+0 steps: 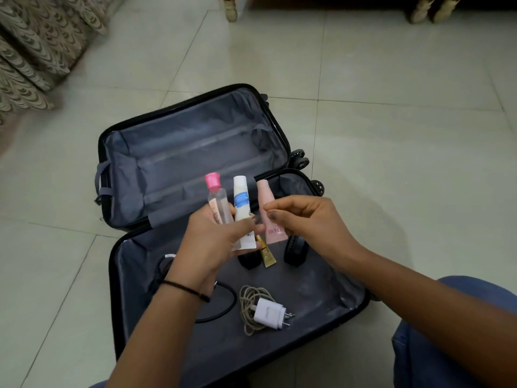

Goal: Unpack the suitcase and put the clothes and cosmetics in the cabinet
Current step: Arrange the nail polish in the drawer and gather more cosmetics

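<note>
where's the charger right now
Head view, low centre: the charger lies in the suitcase's near half, on its coiled white cable, with a black cable to its left.

Pink-capped bottle (pixel 219 198), pale pink tube (pixel 269 208), grey-lined suitcase (pixel 179 152)

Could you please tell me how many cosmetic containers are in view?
4: bottle and white tube in the left hand, pink tube pinched by the right hand, gold tube just below them. The hands may hide more.
</note>
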